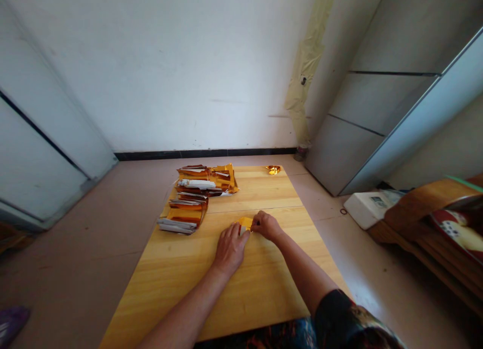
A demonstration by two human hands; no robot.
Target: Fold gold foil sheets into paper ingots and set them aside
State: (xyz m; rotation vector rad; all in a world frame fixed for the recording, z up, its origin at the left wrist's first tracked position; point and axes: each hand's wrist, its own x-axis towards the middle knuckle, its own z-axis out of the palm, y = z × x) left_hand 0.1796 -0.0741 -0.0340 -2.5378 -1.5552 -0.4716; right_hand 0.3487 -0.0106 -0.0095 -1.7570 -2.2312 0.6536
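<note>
Short black sleeve (334,314) on the arm nearest the right side of the tabletop (169,288), with a glossy sheen — below it, along the tabletop's near edge, a patterned garment (256,336) in blue, orange and black; left hand (230,248) and right hand (266,226) bare.

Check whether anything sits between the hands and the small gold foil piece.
Nothing visible does: the left hand and right hand both touch the gold foil piece directly; the stacked foil sheets lie off to the left.
</note>
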